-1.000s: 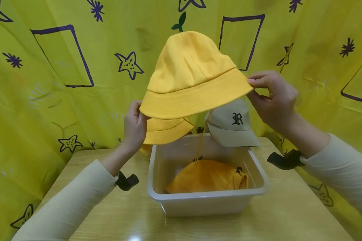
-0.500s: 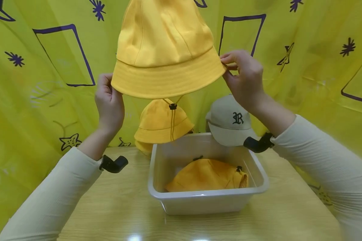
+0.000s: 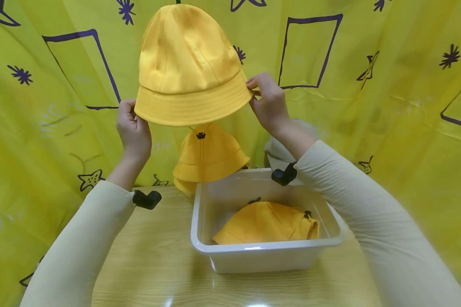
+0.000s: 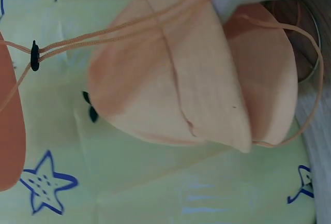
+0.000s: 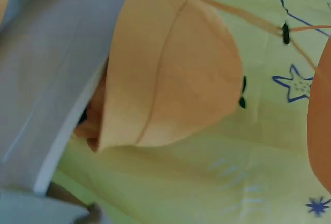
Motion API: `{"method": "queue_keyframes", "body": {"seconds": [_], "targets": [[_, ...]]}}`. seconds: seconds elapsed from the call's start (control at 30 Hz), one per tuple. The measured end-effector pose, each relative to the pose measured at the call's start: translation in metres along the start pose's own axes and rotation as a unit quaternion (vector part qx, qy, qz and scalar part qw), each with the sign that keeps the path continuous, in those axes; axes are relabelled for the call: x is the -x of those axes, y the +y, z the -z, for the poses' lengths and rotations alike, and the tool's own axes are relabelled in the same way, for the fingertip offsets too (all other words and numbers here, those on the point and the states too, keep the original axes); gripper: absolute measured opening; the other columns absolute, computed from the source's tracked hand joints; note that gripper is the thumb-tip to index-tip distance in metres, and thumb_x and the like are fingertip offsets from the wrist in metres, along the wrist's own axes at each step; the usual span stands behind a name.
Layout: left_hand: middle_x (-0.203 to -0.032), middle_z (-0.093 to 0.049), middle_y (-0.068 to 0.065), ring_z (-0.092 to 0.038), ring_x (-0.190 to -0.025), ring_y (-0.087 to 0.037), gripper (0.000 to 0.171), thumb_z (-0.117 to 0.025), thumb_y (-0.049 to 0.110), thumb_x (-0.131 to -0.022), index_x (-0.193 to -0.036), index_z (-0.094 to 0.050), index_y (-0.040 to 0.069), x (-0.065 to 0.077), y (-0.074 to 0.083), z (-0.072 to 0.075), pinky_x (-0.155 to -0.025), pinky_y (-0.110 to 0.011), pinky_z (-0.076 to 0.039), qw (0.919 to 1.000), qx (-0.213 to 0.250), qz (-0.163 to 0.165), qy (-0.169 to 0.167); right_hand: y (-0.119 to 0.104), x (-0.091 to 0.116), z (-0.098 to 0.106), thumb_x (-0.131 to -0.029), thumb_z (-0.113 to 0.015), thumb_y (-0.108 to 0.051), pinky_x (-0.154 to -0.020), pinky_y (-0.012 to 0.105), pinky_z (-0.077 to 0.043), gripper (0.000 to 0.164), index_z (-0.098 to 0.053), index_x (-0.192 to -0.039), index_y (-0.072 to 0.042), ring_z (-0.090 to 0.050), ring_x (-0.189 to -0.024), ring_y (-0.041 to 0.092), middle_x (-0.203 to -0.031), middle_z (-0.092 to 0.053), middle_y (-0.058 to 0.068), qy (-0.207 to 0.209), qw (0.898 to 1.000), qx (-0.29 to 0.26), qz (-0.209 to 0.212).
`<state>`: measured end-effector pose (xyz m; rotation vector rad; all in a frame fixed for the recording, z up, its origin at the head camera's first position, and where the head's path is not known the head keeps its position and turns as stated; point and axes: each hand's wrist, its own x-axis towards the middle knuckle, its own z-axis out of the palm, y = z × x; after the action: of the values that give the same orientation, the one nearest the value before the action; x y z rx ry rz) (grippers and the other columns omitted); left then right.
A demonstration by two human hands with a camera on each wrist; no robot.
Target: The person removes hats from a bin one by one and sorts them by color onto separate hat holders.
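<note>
Both hands hold a yellow bucket hat [image 3: 192,68] up in front of the curtain, its crown upward. My left hand [image 3: 134,130] pinches the brim at its left end, and my right hand [image 3: 269,102] pinches the right end. The chin cord with its black toggle [image 3: 201,135] dangles below the brim; the left wrist view shows the cord's toggle [image 4: 34,56] beside the held hat's brim [image 4: 9,125]. Behind the bin sits a second yellow bucket hat [image 3: 219,153], also seen from the side as a yellow hat [image 5: 176,74] in the right wrist view.
A white plastic bin [image 3: 269,260] stands on the wooden table [image 3: 150,256]. Inside it lies a folded yellow hat [image 3: 265,224] with a black toggle. A pale baseball cap [image 3: 276,151] sits behind the bin, partly hidden by my right arm. A yellow patterned curtain [image 3: 399,85] hangs behind.
The hat has moved up and to the left with both hands, then away from the camera so that it looks smaller. My right forearm now covers much of the baseball cap.
</note>
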<state>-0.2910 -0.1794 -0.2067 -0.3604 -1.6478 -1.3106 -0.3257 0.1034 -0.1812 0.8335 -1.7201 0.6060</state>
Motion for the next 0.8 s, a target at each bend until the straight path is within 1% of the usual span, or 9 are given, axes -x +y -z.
{"method": "queue_keyframes", "body": {"seconds": [0.13, 0.23, 0.33, 0.4, 0.47, 0.53, 0.7, 0.8], "targets": [[-0.088, -0.047, 0.014, -0.046, -0.081, 0.001, 0.020, -0.045, 0.013, -0.099, -0.096, -0.056, -0.004, 0.005, -0.019, -0.001, -0.070, -0.016, -0.043, 0.9988, -0.046, 0.011, -0.011, 0.007, 0.009, -0.015, -0.085, -0.060, 0.007, -0.077, 0.030, -0.056, 0.006, -0.055, -0.088, 0.009, -0.064, -0.090, 0.033, -0.094, -0.062, 0.022, -0.020, 1.000, 0.002, -0.021], [-0.094, -0.055, 0.001, -0.049, -0.088, -0.003, 0.022, -0.045, 0.011, -0.099, -0.101, -0.057, -0.008, 0.011, -0.032, 0.001, -0.073, -0.014, -0.044, 0.9959, -0.085, 0.015, -0.027, 0.015, 0.019, -0.023, -0.084, -0.060, 0.009, -0.075, 0.033, -0.056, 0.006, -0.054, -0.086, 0.009, -0.064, -0.088, 0.033, -0.092, -0.062, 0.022, -0.038, 0.999, 0.012, -0.027], [-0.100, -0.058, -0.016, -0.051, -0.091, -0.013, 0.022, -0.045, 0.009, -0.098, -0.102, -0.058, -0.008, 0.020, -0.044, 0.002, -0.073, -0.015, -0.041, 0.9917, -0.119, 0.015, -0.046, 0.022, 0.031, -0.029, -0.082, -0.061, 0.009, -0.075, 0.036, -0.056, 0.007, -0.055, -0.086, 0.009, -0.063, -0.088, 0.034, -0.092, -0.063, 0.022, -0.059, 0.997, 0.023, -0.039], [-0.102, -0.057, -0.021, -0.052, -0.092, -0.020, 0.021, -0.045, 0.008, -0.098, -0.102, -0.057, -0.009, 0.027, -0.053, 0.002, -0.072, -0.017, -0.038, 0.9897, -0.129, 0.021, -0.058, 0.027, 0.040, -0.032, -0.082, -0.062, 0.009, -0.075, 0.038, -0.054, 0.008, -0.055, -0.086, 0.009, -0.063, -0.088, 0.035, -0.093, -0.063, 0.022, -0.077, 0.995, 0.028, -0.052], [-0.103, -0.057, -0.023, -0.053, -0.094, -0.025, 0.021, -0.045, 0.008, -0.098, -0.102, -0.057, -0.008, 0.034, -0.060, 0.000, -0.072, -0.019, -0.039, 0.9884, -0.133, 0.029, -0.067, 0.031, 0.047, -0.036, -0.081, -0.062, 0.009, -0.075, 0.039, -0.053, 0.009, -0.055, -0.086, 0.008, -0.062, -0.087, 0.035, -0.093, -0.064, 0.022, -0.090, 0.993, 0.029, -0.068], [-0.104, -0.057, -0.022, -0.053, -0.097, -0.026, 0.021, -0.045, 0.008, -0.098, -0.103, -0.057, -0.008, 0.039, -0.067, -0.002, -0.074, -0.022, -0.041, 0.9876, -0.132, 0.040, -0.074, 0.034, 0.054, -0.039, -0.081, -0.062, 0.009, -0.074, 0.040, -0.053, 0.009, -0.055, -0.086, 0.008, -0.062, -0.087, 0.035, -0.093, -0.064, 0.022, -0.100, 0.992, 0.026, -0.080], [-0.106, -0.056, -0.023, -0.054, -0.101, -0.031, 0.020, -0.045, 0.007, -0.099, -0.104, -0.057, -0.008, 0.050, -0.080, -0.005, -0.081, -0.037, -0.049, 0.9856, -0.136, 0.048, -0.088, 0.039, 0.067, -0.048, -0.081, -0.063, 0.010, -0.074, 0.041, -0.053, 0.010, -0.055, -0.085, 0.007, -0.062, -0.086, 0.035, -0.091, -0.063, 0.022, -0.109, 0.989, 0.016, -0.099], [-0.107, -0.055, -0.023, -0.054, -0.104, -0.033, 0.019, -0.046, 0.006, -0.098, -0.105, -0.057, -0.008, 0.055, -0.087, -0.004, -0.085, -0.044, -0.051, 0.9836, -0.143, 0.050, -0.098, 0.041, 0.073, -0.052, -0.080, -0.062, 0.011, -0.073, 0.041, -0.053, 0.010, -0.055, -0.085, 0.006, -0.062, -0.084, 0.035, -0.088, -0.062, 0.021, -0.117, 0.987, 0.021, -0.106]]}}
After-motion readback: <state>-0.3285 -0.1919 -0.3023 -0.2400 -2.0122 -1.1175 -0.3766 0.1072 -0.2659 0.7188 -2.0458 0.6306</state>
